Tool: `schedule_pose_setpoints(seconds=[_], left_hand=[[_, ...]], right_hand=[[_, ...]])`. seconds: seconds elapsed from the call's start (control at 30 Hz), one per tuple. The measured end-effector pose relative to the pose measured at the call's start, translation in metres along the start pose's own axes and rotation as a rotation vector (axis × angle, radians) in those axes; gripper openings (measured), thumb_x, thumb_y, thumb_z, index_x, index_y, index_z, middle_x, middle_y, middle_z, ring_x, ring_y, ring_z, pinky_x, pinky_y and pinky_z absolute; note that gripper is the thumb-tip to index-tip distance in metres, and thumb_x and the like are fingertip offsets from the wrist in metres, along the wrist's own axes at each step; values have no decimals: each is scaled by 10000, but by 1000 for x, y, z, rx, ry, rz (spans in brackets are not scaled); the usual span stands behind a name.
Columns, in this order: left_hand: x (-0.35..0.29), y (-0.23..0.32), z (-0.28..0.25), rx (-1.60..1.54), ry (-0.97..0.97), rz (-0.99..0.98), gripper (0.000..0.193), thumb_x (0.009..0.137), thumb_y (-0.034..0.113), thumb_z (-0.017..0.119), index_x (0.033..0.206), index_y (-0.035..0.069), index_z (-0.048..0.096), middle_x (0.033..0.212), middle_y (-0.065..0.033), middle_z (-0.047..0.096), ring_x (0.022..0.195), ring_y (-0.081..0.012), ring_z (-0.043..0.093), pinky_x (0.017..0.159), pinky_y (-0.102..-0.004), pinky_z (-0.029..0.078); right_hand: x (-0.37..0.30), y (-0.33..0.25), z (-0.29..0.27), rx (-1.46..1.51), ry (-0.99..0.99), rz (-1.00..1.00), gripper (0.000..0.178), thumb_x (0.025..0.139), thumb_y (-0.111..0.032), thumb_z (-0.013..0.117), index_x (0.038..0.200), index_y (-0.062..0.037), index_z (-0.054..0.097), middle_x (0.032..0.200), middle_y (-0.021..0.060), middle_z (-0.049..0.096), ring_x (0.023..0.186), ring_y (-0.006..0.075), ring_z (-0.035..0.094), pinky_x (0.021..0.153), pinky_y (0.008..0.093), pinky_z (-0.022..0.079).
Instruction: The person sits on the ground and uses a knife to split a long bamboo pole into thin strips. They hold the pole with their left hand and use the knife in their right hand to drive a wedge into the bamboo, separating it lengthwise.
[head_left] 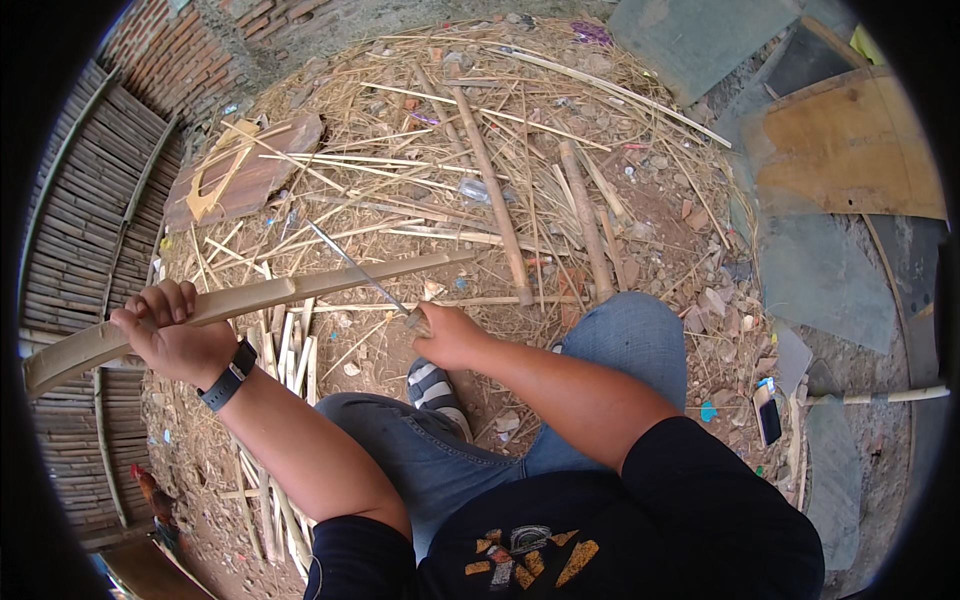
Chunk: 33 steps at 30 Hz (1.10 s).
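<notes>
My left hand, with a dark watch on its wrist, is closed around a long split length of bamboo. The bamboo slants up to the right, wide at the hand and thinner at its far end. In my right hand is the short handle of a long knife. Its narrow blade points up and to the left and crosses the bamboo about midway. Whether the blade touches the bamboo or passes over it, I cannot tell.
Bamboo strips lie beside my left leg. Round poles, straw and rubble cover the ground ahead. A woven bamboo wall stands at the left, with a rooster near it. Flat sheets and a phone lie to the right.
</notes>
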<state>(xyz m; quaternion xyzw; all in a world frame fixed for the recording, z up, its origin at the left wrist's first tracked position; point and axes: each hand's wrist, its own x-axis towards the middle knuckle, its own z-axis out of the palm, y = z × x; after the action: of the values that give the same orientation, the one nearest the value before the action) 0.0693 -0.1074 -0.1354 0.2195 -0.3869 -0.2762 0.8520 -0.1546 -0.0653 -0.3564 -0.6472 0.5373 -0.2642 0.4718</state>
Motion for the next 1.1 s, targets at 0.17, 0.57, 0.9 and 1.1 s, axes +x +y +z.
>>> schedule_pose_setpoints(seconds=[0.17, 0.57, 0.9, 1.1], left_hand=[[2, 1, -5, 9, -10, -4, 324, 960, 382, 556, 763, 138, 474, 619, 36, 335, 536, -89, 311, 507, -236, 266], [2, 1, -6, -11, -24, -19, 302, 949, 345, 576, 766, 129, 472, 624, 28, 335, 540, -95, 314, 518, -240, 269], [2, 1, -7, -7, -13, -21, 298, 944, 335, 581, 759, 131, 469, 626, 27, 329, 546, -103, 314, 526, -250, 272], [2, 1, -6, -19, -15, -26, 298, 948, 329, 576, 758, 132, 458, 628, 25, 333, 551, -106, 317, 526, -251, 271]], right_hand=[[1, -1, -2, 12, -19, 15, 417, 758, -236, 629, 1075, 23, 554, 927, 252, 644, 908, 393, 636, 791, 448, 499], [-1, -3, -2, -23, -13, 12, 407, 752, -226, 635, 1060, 25, 547, 923, 258, 641, 905, 401, 634, 783, 452, 497], [-2, -6, -4, -26, -2, 13, 390, 752, -227, 636, 1041, 22, 555, 919, 261, 644, 895, 407, 636, 778, 459, 501], [0, 0, -1, -53, -1, 50, 404, 760, -238, 626, 1057, 28, 555, 934, 267, 646, 912, 403, 638, 801, 454, 506]])
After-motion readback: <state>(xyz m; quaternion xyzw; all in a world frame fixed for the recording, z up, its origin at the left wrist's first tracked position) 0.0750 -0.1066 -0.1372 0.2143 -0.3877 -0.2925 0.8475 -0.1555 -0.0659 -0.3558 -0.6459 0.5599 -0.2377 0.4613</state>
